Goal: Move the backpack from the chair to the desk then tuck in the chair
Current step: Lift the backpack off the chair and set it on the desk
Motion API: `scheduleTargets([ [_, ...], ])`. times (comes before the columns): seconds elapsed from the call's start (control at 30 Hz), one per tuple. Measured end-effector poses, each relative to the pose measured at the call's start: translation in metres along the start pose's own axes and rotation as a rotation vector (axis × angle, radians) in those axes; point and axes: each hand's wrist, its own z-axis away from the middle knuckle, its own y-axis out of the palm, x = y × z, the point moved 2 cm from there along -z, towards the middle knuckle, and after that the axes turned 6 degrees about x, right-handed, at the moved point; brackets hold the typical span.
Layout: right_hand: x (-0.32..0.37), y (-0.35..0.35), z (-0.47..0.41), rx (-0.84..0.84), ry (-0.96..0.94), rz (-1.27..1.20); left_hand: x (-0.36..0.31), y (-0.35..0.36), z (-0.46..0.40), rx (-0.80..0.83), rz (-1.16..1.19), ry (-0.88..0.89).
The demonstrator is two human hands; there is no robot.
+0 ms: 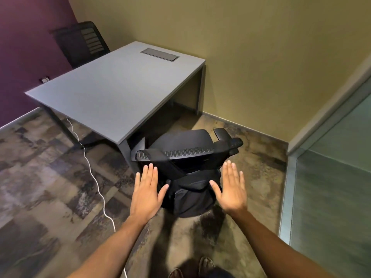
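Note:
A black office chair (pixel 180 152) stands at the near right corner of the grey desk (pixel 112 91), its mesh back towards me. A black backpack (pixel 190 199) hangs behind the chair's back, one strap looped over the top of the backrest. My left hand (pixel 147 191) hovers flat with fingers spread at the backpack's left side. My right hand (pixel 230 188) is held the same way at its right side. Neither hand grips anything. The chair's seat and base are hidden behind the backpack.
A second black chair (pixel 82 44) stands beyond the desk by the purple wall. A white cable (pixel 94 177) runs across the carpet left of me. A glass partition (pixel 331 177) is on the right. A cable hatch (pixel 160 54) sits in the desk top.

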Motion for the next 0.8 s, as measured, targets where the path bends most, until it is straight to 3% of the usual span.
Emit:
scheduleTargets([
  [0.1,-0.010,0.012,-0.005,0.184,0.079,-0.125,0.003,0.020,0.004,0.102,0.125,-0.132],
  [0.23,-0.016,0.013,-0.029,0.341,0.251,-0.580,0.004,0.025,-0.008,0.141,0.323,-0.275],
  [0.47,-0.008,0.011,-0.075,0.292,0.433,-0.979,-0.001,0.017,-0.045,0.241,0.590,-0.398],
  [0.63,-0.010,0.016,-0.089,0.163,0.571,-1.050,-0.005,0.009,-0.065,0.001,1.094,-0.528],
  [0.8,-0.012,0.008,-0.099,0.167,0.514,-1.057,0.007,0.010,-0.072,-0.062,1.124,-0.579],
])
